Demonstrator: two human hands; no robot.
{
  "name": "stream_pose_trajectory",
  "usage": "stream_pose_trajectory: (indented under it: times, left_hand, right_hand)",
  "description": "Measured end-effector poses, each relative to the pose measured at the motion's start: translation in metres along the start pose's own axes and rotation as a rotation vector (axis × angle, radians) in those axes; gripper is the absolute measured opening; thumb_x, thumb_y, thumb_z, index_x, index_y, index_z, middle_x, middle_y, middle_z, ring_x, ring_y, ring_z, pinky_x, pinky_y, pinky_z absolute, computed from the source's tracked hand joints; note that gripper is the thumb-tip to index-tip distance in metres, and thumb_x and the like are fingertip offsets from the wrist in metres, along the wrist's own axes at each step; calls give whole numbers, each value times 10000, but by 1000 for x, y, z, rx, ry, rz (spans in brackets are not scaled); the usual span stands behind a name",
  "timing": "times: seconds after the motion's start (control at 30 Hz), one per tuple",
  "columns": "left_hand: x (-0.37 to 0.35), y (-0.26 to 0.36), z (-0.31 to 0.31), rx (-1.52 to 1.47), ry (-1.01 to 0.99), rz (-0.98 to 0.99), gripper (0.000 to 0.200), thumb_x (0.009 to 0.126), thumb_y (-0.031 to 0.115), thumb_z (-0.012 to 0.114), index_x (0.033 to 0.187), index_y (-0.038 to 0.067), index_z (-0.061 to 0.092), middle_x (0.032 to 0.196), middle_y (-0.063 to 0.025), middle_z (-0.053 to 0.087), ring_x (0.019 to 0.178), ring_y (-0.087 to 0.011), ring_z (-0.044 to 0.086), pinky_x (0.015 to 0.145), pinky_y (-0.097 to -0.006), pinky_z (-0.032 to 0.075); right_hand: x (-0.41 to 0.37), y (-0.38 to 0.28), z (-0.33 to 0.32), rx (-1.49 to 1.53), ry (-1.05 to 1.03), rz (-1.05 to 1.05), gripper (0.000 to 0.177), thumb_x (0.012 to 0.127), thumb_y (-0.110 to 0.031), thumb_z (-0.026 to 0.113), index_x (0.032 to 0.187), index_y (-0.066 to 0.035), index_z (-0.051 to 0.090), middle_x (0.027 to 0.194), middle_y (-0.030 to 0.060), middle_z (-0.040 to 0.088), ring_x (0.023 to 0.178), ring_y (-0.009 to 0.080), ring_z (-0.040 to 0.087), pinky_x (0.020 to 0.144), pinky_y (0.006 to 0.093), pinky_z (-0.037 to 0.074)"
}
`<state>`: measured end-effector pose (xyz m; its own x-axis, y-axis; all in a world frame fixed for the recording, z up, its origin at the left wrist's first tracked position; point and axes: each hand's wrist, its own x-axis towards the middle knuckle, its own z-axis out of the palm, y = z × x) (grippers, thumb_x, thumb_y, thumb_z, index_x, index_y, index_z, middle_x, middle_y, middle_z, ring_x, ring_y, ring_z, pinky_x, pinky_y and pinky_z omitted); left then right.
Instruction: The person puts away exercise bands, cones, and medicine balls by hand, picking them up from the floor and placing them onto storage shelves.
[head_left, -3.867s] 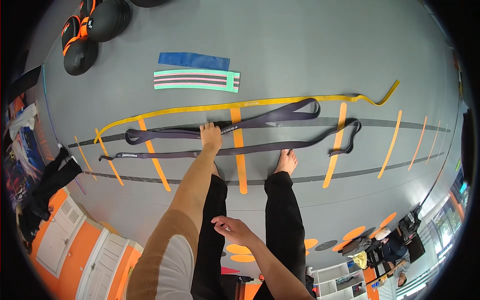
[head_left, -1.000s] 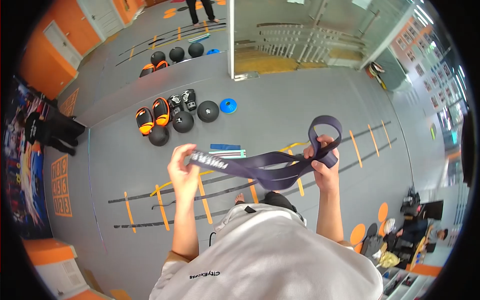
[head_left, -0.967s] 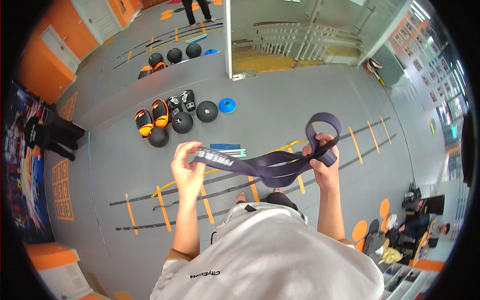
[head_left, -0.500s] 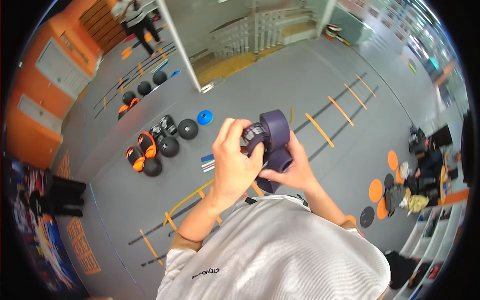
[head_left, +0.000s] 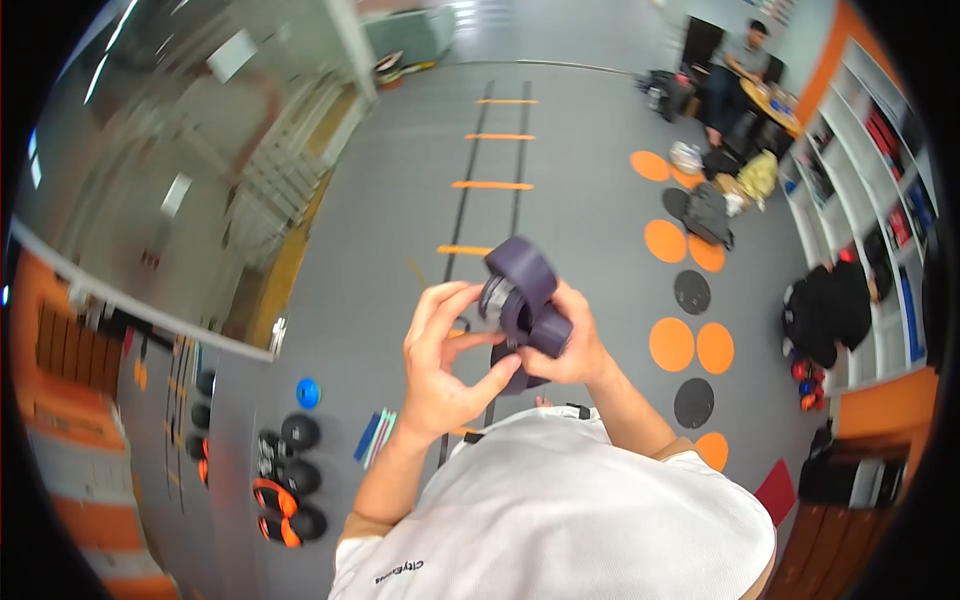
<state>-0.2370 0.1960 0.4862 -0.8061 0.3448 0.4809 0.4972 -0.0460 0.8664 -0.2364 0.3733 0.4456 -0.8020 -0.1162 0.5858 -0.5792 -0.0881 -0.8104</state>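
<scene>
A wide, dark purple resistance band (head_left: 522, 272), bent into loops and partly rolled, is up in front of my white shirt. Pale lettering, too blurred to read, shows on its left side. My right hand (head_left: 582, 345) grips the band from the right, with the thumb over a lower loop. On the other side my left hand (head_left: 440, 360) curves around the lettered part, its fingertips and thumb at the band's edge. Part of the band hangs lower, between the hands, and is partly hidden by them.
An agility ladder (head_left: 492, 185) lies on the grey floor ahead. Black balls (head_left: 300, 432), orange-black pads (head_left: 275, 497) and a blue disc cone (head_left: 308, 393) sit left. Orange floor spots (head_left: 671, 344) run along the right. One person (head_left: 740, 75) sits far right; another (head_left: 828, 312) crouches by shelves (head_left: 850, 130).
My view has swung to the right, bringing the shelves and floor spots closer in. The left fingers have loosened and spread around the band, while the right hand keeps its hold.
</scene>
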Motion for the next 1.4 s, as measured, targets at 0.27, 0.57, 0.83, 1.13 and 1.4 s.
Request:
stream_pose_trajectory:
  times: [0.27, 0.57, 0.83, 1.13, 1.4]
  left_hand:
    - [35, -136, 131, -515, -880, -280, 1048, 530, 354, 910, 1363, 36, 361, 1282, -113, 465, 1180, -242, 476, 997, -402, 383]
    - [155, -171, 252, -593, -1054, -488, 312, 794, 154, 637, 1034, -31, 564, 897, -90, 630, 792, -158, 640, 738, -295, 527]
    - [281, -192, 310, -550, -1197, -686, 300, 821, 89, 586, 1075, -53, 512, 835, -94, 605, 624, -150, 620, 542, -283, 546]
    - [342, -218, 395, -570, -1412, -621, 343, 821, 51, 571, 1142, -68, 546, 1036, -121, 629, 696, -136, 618, 512, -260, 542]
    - [412, -216, 515, -567, -1422, -610, 312, 820, 50, 579, 1113, -52, 544, 1011, -126, 625, 693, -144, 623, 512, -264, 545]
  right_hand:
    - [-42, -8, -126, 141, -12, 41, 570, 579, -98, 644, 1126, 36, 557, 832, 95, 640, 715, 163, 612, 672, 277, 490]
    - [-41, 19, -248, 178, 715, 164, 641, 690, -103, 694, 1248, 20, 404, 1095, 214, 576, 1000, 311, 613, 888, 426, 519]
    - [17, 38, -321, 357, 1027, 103, 676, 762, -65, 617, 1369, -37, 320, 1168, 196, 561, 1090, 310, 586, 944, 441, 496]
    - [-9, 81, -377, 429, 1432, 36, 518, 876, -234, 608, 1312, -79, 375, 1107, 99, 579, 1006, 183, 585, 840, 321, 503]
    - [-41, 76, -484, 527, 1527, 16, 453, 925, -363, 466, 1237, -35, 470, 1198, 168, 557, 1055, 272, 579, 914, 399, 474]
